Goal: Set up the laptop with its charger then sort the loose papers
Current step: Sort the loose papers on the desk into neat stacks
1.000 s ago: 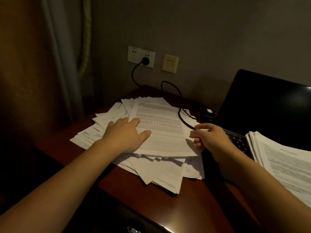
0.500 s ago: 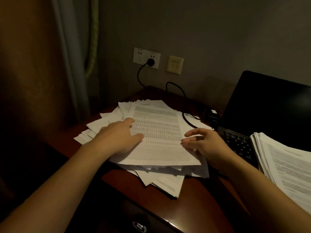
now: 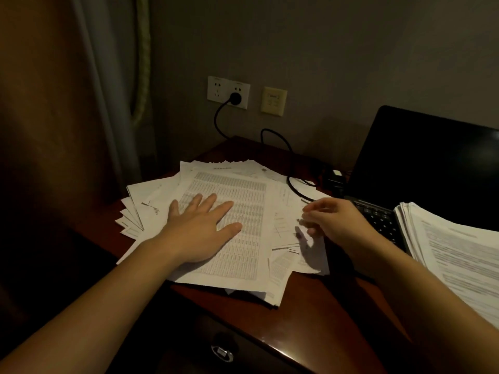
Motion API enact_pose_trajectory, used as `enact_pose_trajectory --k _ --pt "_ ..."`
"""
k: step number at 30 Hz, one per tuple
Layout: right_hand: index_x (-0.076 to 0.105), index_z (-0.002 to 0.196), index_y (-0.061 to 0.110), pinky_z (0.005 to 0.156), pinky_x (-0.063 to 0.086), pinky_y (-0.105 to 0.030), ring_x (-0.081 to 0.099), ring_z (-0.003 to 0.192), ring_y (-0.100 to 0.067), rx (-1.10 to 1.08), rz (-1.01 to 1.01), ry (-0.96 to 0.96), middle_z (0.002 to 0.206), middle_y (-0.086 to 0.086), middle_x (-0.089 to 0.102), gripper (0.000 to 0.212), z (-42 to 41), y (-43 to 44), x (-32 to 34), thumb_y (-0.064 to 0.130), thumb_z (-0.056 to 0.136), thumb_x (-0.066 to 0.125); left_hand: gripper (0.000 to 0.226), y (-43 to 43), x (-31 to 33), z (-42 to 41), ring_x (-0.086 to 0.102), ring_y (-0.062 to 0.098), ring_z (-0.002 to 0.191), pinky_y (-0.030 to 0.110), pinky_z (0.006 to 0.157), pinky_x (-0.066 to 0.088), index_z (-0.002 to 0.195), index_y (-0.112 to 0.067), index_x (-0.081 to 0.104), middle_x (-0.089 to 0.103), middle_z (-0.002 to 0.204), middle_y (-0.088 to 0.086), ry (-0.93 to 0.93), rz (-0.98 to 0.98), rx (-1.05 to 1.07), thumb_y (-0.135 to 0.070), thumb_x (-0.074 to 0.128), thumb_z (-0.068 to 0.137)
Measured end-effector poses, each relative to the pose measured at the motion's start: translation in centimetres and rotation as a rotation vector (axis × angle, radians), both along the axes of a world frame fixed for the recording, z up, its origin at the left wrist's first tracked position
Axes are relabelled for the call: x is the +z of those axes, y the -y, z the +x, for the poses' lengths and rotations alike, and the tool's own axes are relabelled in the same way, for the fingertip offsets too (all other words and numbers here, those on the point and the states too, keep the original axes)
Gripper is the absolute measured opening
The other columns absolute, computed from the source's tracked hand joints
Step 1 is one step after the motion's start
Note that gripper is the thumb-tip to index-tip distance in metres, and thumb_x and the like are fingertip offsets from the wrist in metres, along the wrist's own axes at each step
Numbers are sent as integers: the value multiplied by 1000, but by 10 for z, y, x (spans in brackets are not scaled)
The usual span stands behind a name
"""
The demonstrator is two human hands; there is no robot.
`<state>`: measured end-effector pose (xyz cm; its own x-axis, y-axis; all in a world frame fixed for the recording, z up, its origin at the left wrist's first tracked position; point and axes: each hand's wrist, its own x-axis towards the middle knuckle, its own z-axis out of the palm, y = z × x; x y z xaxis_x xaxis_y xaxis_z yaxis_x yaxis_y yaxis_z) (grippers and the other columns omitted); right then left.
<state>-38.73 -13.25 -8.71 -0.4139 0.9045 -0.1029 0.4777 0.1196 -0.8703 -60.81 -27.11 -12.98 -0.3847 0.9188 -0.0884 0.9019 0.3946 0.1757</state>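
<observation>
Head view showed the left hand [image 3: 199,233] lying flat with fingers spread, its palm pressing on the top printed sheet of the loose papers [image 3: 243,255], which fanned untidily over the left part of the dark wooden table [image 3: 310,306]. The right hand [image 3: 334,222] hovered at the pile's right edge with fingers curled; blur hid whether it pinched a sheet. Just right of it stood the open laptop [image 3: 421,163], screen dark, and a neater stack of papers [image 3: 459,255] overlapped the right part of its keyboard [image 3: 378,220]. The black charger cable [image 3: 290,157] ran from a plug [image 3: 235,98] in the wall socket [image 3: 218,89], looped over the table's back edge and crossed the far right corner of the loose papers toward the charger brick [image 3: 333,179] beside the laptop. A beige switch plate [image 3: 273,101] sat right of the socket, and a curtain [image 3: 108,103] hung at left
</observation>
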Motion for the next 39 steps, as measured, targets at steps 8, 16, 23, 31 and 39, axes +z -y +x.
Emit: enact_pose_trajectory --k 8,16,23,31,39 --pt "58 129 15 53 50 -22 66 89 -19 -40 -97 -41 121 -11 63 46 -25 -14 -3 11 87 76 77 16 -4 6 -10 15 154 58 119 -13 154 -51 4 -6 167 -15 1 43 -32 -83 8 84" --pt "54 136 17 48 45 -13 58 72 -5 62 200 189 125 -6 65 43 -43 -8 -7 21 96 66 71 19 -8 14 -5 15 154 57 120 -12 155 -49 8 -1 167 -14 2 120 25 -77 7 90" --pt "61 112 5 58 61 -33 71 73 -20 155 -288 112 89 -10 69 30 -56 6 18 26 93 70 65 21 -2 15 1 14 154 55 121 -10 154 -47 17 9 167 -14 78 186 28 -71 12 94" --pt "69 106 2 46 53 -28 70 58 -16 91 -214 -200 77 -6 76 21 -5 25 3 16 90 71 73 63 24 32 -13 -17 143 26 119 -1 148 -56 26 6 155 -42 279 327 -289 -85 40 82" --pt "70 95 10 38 40 -18 58 40 -7 87 -187 -148 57 4 69 20 35 52 -9 30 94 68 64 65 -1 64 12 -17 143 9 116 11 145 -53 40 30 152 -35 270 431 -497 -70 56 86"
